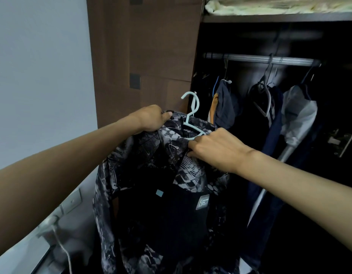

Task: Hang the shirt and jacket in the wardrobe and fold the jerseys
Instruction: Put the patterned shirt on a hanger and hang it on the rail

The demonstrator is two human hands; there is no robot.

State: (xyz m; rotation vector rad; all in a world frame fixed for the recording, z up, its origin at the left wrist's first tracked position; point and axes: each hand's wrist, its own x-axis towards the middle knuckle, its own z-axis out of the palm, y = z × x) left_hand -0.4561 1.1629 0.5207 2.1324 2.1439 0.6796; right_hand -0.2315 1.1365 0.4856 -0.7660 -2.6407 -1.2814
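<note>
A black and grey patterned jacket [151, 175] hangs in front of me on a pale blue plastic hanger [192, 107], whose hook points up beside the open wardrobe. My left hand [151, 120] grips the jacket's left shoulder at the collar. My right hand [212, 149] pinches the jacket's right collar edge together with the hanger's arm. The wardrobe rail [260, 59] runs across the dark interior above and to the right of the hanger.
Several garments hang on the rail: a navy and orange one [223, 104], a dark navy one [270, 119] and a white one [298, 113]. A brown wardrobe door [143, 56] stands behind the jacket. Pale bedding [279, 4] lies on the top shelf. A wall socket with a white cable [58, 218] sits low left.
</note>
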